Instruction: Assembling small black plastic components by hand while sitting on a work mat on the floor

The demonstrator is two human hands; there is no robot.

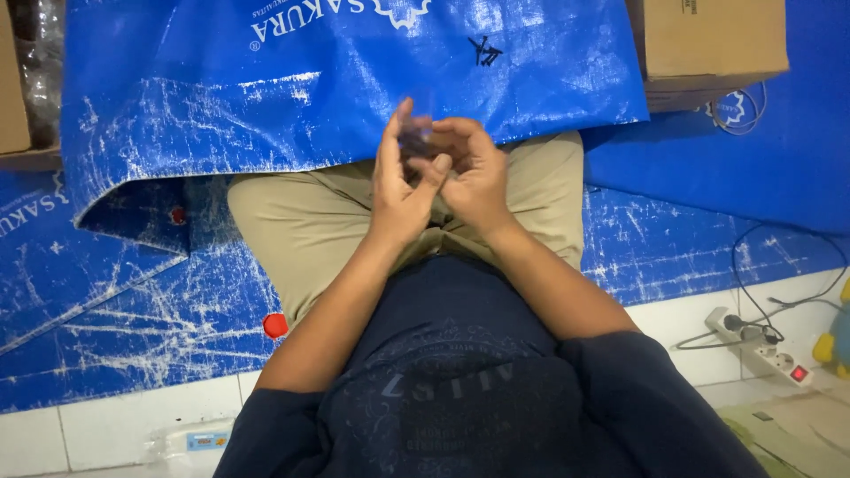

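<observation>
Far left, a blue tarp (159, 292) covers the floor; a red cap (275, 325) lies on it beside my left thigh. My left hand (400, 181) is raised over my lap, fingers half-curled, thumb touching the right hand (474, 173). Between them sits a small bluish piece (414, 137), blurred; both hands pinch around it. Farther right, a cardboard box (713, 40) sits on the tarp, and a white power strip (766, 352) lies on floor tile.

- Under you, a scuffed blue tarp (177, 310) covers the white tiled floor (106, 425).
- Cardboard box (708, 40) ahead to your right.
- White power strip (761, 350) lies right, its cable trailing.
</observation>
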